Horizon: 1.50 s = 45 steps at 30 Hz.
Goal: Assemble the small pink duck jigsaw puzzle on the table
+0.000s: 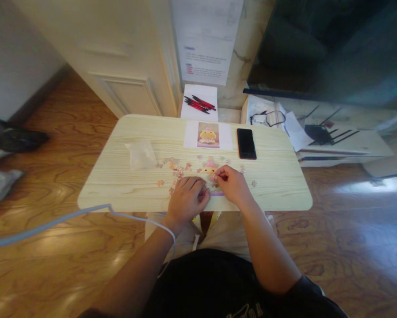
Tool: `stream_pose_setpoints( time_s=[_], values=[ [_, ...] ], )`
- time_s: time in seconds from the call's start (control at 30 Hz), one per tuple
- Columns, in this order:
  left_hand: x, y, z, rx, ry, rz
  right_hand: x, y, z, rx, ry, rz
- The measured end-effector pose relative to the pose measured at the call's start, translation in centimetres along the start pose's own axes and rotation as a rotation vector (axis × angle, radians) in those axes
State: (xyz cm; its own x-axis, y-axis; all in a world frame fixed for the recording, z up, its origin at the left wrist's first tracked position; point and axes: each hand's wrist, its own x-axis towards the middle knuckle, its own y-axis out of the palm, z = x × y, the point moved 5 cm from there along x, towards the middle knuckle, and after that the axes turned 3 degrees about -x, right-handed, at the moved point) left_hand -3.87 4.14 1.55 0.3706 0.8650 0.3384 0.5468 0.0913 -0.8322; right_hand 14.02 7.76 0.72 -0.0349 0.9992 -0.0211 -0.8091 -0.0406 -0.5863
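On the pale wood-grain table lies a partly joined jigsaw puzzle [209, 169] with a yellow cartoon figure in a pink hat and a purple strip along its near edge. My left hand [188, 195] rests palm down over the puzzle's left side, its fingers stretched out and covering part of it. From the right, my right hand [230, 182] pinches a small puzzle piece [215, 177] between thumb and forefinger, at the puzzle's right side. The piece is mostly hidden by the fingertips. Loose puzzle pieces [173, 165] lie scattered left of the puzzle, and a few lie to its right.
Behind the puzzle is a sheet with a reference picture [208, 135]. A black phone [246, 144] lies to its right, a clear plastic bag [142, 154] to the left. Red pens [199, 104] sit beyond the table [278, 190]. A grey-white cable [52, 227] reaches my left wrist.
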Motion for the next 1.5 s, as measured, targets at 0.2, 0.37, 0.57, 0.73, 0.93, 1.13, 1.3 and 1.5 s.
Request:
stream_pose_setpoints(
  time_s=[0.2,0.37,0.57,0.73,0.93,1.13,1.3,1.5],
  values=[
    [0.1,0.0,0.0,0.016,0.004,-0.003,0.0,0.8,0.8,-0.05,0.012,0.005],
    [0.0,0.1,0.2,0.008,0.022,-0.017,0.0,1.0,1.9,-0.162,-0.03,-0.005],
    [0.0,0.5,0.5,0.014,0.051,-0.031,-0.1,-1.1,1.6,-0.225,-0.019,-0.032],
    [0.0,0.3,0.1,0.01,0.056,-0.024,-1.8,-6.2,-1.3,-0.306,0.07,-0.058],
    [0.3,0.1,-0.9,0.026,0.133,0.013,-4.4,-11.2,-5.7,-0.519,0.223,-0.122],
    [-0.2,0.0,-1.3,0.009,0.15,0.004,-4.9,-11.8,-7.4,-0.472,0.271,-0.106],
    [-0.2,-0.3,-1.3,0.013,0.15,-0.006,-4.6,-11.6,-7.4,-0.463,0.236,-0.098],
    [-0.9,0.0,-1.3,-0.012,0.172,0.045,-4.0,-10.8,-7.3,-0.442,0.211,-0.061]
  ],
)
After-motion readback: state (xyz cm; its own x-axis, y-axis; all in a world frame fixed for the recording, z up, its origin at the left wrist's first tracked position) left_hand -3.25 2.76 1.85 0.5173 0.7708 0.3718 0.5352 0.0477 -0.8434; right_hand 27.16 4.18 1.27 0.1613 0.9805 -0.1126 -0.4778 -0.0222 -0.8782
